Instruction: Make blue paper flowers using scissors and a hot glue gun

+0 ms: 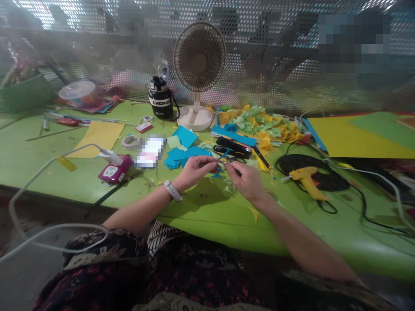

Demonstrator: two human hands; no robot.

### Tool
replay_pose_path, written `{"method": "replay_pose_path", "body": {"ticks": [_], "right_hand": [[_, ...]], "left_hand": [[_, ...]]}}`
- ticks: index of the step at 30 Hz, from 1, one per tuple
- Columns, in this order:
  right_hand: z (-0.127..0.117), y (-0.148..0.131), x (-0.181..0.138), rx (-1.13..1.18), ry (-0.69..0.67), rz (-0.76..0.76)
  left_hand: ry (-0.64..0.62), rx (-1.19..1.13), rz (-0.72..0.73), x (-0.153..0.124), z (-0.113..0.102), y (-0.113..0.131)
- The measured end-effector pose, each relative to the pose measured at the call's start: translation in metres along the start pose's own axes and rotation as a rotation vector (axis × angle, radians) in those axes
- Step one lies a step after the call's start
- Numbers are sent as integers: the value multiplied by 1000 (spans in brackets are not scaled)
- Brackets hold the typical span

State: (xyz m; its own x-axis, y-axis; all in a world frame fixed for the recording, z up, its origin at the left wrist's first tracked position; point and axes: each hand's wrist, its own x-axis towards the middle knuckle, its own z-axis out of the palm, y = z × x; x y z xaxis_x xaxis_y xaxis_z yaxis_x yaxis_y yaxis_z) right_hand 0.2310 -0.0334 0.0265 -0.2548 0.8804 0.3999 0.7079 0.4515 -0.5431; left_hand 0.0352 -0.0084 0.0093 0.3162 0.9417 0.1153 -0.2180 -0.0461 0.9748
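My left hand (pixel 197 170), with a white band on its wrist, pinches a thin blue paper strip (pixel 223 156) that points up and to the right. My right hand (pixel 247 179) is closed just to the right of it, fingers curled on a small dark object I cannot make out. Both hands hover over the green table (pixel 201 211), above small paper scraps. Blue paper squares (pixel 181 151) lie just behind my left hand. Black scissors (pixel 234 147) rest beyond the fingertips.
A yellow glue gun (pixel 306 180) with black cable lies right of my hands. A desk fan (pixel 198 73), a black bottle (pixel 160 100), folded yellow and green paper pieces (pixel 262 123), tape rolls (pixel 129 141), a pink power adapter (pixel 116 169) and large coloured sheets (pixel 363 134) crowd the table.
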Motion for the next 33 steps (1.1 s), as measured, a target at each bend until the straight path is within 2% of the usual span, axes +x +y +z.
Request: {"method": "replay_pose_path", "body": {"ticks": [11,19,33], "right_hand": [[-2,-4,1,32,-3,21],[-4,-7,0,90,-35,-3],[-7,-9,2,141,-56,-15]], "left_hand": [[-20,-10,-8,-2,1,2],[-1,57,67,-3,1,6],[15,85,93,-4,2,5]]}}
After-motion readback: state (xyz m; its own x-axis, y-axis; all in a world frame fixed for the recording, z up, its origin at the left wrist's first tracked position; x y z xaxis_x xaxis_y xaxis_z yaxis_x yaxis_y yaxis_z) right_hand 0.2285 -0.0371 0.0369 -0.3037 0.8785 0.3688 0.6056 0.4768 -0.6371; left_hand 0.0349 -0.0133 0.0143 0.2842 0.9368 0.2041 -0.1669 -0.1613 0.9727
